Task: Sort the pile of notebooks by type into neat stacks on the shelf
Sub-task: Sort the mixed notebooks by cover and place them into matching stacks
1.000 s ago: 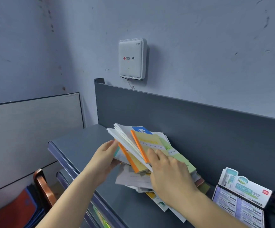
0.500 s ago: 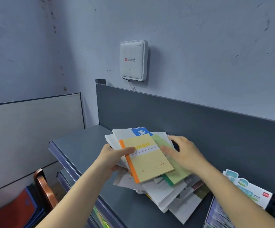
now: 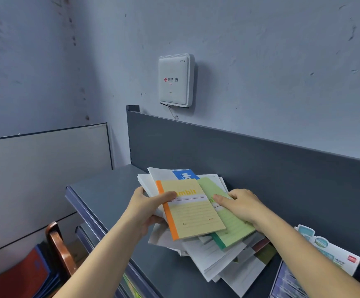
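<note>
From where I stand, the sorting has barely begun: the pile of notebooks [image 3: 217, 261] lies fanned and crooked on the grey shelf [image 3: 110, 190], against its back panel, and I see no finished stack anywhere on it. The left hand [image 3: 146, 209] has its grip closed on a small bundle, thumb pressed on the yellow notebook [image 3: 193, 214] with the orange spine, fingers under the white ones beneath. The right hand [image 3: 241, 204] rests flat on the green notebook [image 3: 232, 229], fingers spread and holding nothing that I can make out (its thumb side is hidden). Nearly everything is left, I would judge: each type must be pulled out and squared up. The lower layers are mostly pale edges, so their types are unreadable; a printed card display [image 3: 327, 250] at the right is cut off by the frame
</note>
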Tool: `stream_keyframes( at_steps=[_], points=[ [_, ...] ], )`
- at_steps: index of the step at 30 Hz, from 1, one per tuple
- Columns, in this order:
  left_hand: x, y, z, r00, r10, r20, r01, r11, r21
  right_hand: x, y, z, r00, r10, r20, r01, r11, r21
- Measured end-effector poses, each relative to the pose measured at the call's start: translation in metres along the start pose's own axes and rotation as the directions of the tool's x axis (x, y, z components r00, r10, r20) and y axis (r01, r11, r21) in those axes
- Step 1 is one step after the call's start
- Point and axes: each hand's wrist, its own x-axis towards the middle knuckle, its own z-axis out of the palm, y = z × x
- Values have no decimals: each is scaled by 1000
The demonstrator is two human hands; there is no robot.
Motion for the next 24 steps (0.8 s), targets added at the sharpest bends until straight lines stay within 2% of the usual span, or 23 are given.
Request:
stream_keyframes(
  at_steps=[2,5,8,12,16,19,24],
  points=[
    [1,5,-1,1000,4,-5,-4,1000,-3,0,3,-3,999,-13,35,7,987,159],
    [0,12,-2,1000,-11,0,11,996,-85,-7,0,-11,992,-26,127,-32,901,434],
    [-8,14,-1,999,-29,36,34,989,-141,-8,0,-16,991,-83,103,15,847,531],
    [-25,13,5,992,-67,104,93,961,-262,-10,1,-17,987,-148,-65,161,859,486],
    [-43,15,12,995,22,96,7,957,-291,-24,2,-26,950,-260,-175,311,855,415],
    [-58,17,18,994,72,77,-46,956,-290,-34,3,-35,926,-312,-211,373,837,401],
    [-84,12,26,995,100,27,-91,969,-232,-51,15,-38,922,-318,-220,380,849,366]
  ],
)
